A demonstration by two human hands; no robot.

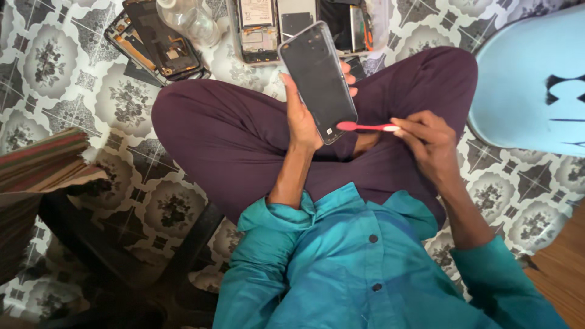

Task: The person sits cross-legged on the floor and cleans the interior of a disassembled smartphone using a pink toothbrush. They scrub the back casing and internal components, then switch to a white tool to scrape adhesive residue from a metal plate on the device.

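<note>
On the far left lies a striped cloth (36,161) on the tiled floor (55,67). The floor has grey flower shapes on it. Near the top left, an opened phone (155,42) lies flat on the floor, and you can see its inside parts. Just beside it, to the right, is a clear plastic bottle (192,18). More opened phone parts (286,24) lie in a row at the top middle.

The person sits cross-legged in dark purple trousers (225,134) and a blue-green shirt (341,268).

In the middle, the left hand (301,119) holds up a dark phone panel (318,79). The grip is clamped on it: the thumb lies along the left edge and the fingertips peek out on the right edge. The panel is tilted, up off the lap and above the crossed legs.

To the right, the right hand (429,143) has its fingers shut tight on the end of a pink brush (365,127). The brush points left. Its pink head touches the lower right edge of the panel.

On the far right, near the knee, is a big light blue thing (530,85) with black marks. In the bottom right corner a bit of brown wood (563,268) shows.
</note>
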